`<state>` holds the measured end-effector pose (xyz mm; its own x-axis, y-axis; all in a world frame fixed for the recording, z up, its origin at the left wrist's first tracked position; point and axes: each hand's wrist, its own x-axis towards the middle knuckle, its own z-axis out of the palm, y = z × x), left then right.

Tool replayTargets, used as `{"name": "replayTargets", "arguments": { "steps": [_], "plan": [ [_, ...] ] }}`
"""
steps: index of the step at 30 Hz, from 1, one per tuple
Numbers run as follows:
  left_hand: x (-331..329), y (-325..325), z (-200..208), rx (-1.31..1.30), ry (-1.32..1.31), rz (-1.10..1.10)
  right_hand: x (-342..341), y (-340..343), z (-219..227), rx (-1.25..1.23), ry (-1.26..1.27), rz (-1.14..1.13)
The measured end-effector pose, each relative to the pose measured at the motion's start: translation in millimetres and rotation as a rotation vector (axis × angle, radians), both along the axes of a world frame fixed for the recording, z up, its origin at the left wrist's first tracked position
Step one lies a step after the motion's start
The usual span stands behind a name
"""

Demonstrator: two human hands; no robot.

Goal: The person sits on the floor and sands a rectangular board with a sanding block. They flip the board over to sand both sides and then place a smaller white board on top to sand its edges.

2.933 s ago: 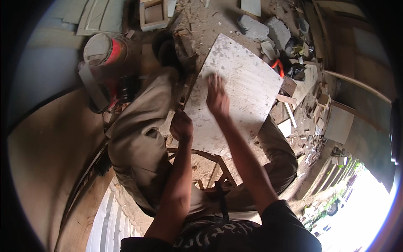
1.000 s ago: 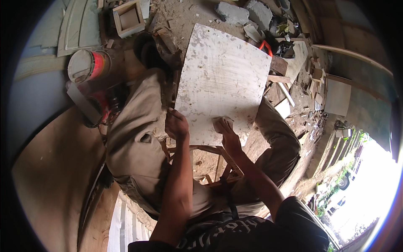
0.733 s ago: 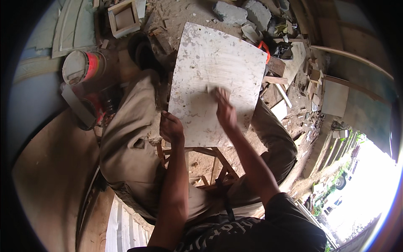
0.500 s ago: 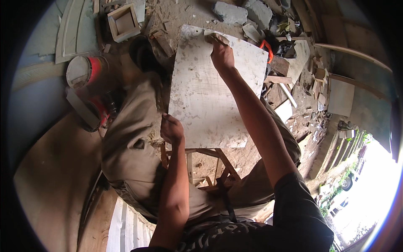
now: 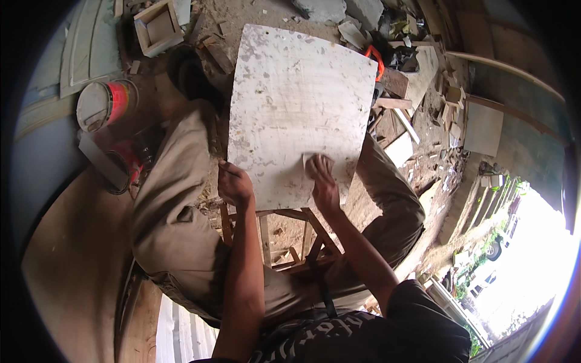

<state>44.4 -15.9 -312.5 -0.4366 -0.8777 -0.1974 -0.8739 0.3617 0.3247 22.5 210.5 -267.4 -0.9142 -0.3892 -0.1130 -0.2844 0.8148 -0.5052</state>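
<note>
A white board [image 5: 296, 91] with grey, blotchy patches lies before me between my knees, over a wooden frame. At its lower left edge my left hand [image 5: 236, 183] is closed on the border, thumb uppermost. My right hand [image 5: 322, 172] is on the board's near right part, its fingers bent and pressed together over a small pale sheet that looks like folded sandpaper [image 5: 307, 161]. Most of that sheet is hidden under the fingers.
Red-and-white buckets [image 5: 100, 106] stand to the left. An open wooden box [image 5: 158, 28] lies at the far left. Beyond the board's right edge are an orange handle [image 5: 377, 62] and wood scraps [image 5: 402, 124]. Concrete chunks [image 5: 324, 9] lie at the far side.
My right hand has slid from the board's far edge toward me with the sandpaper. My left hand stays on the left edge. The whole view has shifted slightly.
</note>
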Motion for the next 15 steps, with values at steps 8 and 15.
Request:
{"name": "replayTargets", "arguments": {
  "steps": [8,15],
  "plan": [
    [-3.9,1.9,-0.9,0.021,0.111,0.024,-295.5,-95.2,-16.5,-0.007,0.369,-0.019],
    [5.6,-8.7,-10.1,0.119,-0.080,0.022,-167.2,-41.5,-17.6,-0.022,0.215,0.014]
  ]
}}
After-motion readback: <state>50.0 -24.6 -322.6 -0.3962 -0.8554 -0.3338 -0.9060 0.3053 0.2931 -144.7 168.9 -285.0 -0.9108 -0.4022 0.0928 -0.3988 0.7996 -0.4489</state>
